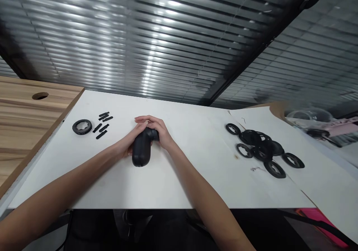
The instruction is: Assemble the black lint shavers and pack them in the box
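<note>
A black handheld device (141,150) with a thick rounded body and a short cylindrical part at its far end is between my hands, low over the white table. My left hand (129,142) is closed around the left side of the thick body, its palm partly hidden behind it. Over the far cylindrical end curls my right hand (159,127), its fingers reaching left until they meet my left fingertips. What lies beneath the fingers is hidden. To the left are several small black strips (103,124) and a stack of black rings (82,126).
A pile of black rings and discs (261,143) spreads over the right part of the white table (179,169). Clear plastic and pink items (344,126) crowd the far right. A wood-grain surface (33,124) adjoins on the left, and slatted blinds (156,38) stand behind.
</note>
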`<state>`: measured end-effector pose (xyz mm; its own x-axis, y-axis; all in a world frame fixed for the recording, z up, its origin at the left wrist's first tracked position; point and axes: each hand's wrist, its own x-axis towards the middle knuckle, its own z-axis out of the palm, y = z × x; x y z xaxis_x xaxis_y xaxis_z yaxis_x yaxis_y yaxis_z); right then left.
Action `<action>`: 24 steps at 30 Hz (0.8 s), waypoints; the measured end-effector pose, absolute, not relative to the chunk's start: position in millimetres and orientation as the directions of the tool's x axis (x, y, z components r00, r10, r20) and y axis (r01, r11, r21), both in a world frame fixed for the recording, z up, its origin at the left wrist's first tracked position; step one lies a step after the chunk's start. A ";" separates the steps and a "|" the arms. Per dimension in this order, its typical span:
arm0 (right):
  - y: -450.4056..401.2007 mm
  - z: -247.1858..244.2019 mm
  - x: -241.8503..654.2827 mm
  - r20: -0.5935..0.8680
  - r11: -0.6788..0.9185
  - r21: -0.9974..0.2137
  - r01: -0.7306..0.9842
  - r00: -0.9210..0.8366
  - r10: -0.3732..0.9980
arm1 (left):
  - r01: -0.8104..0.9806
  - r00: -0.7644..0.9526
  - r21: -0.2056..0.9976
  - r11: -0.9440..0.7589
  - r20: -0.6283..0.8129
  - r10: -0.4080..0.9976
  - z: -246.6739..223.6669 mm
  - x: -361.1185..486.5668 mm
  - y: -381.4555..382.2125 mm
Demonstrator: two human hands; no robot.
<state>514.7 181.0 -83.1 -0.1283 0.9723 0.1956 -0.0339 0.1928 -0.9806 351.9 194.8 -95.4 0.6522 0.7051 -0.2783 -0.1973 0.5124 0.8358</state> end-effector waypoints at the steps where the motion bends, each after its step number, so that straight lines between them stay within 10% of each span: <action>1: 180.8 -83.2 514.8 0.205 0.204 -0.979 -0.020 -0.134 0.970 | -0.151 0.667 0.830 0.536 -0.315 0.675 -93.0 351.6 194.6; 24: 176.4 -83.3 506.2 0.208 0.194 -0.972 -0.136 -0.101 0.973 | -0.047 0.692 0.857 0.513 -0.343 0.636 -84.3 347.3 193.4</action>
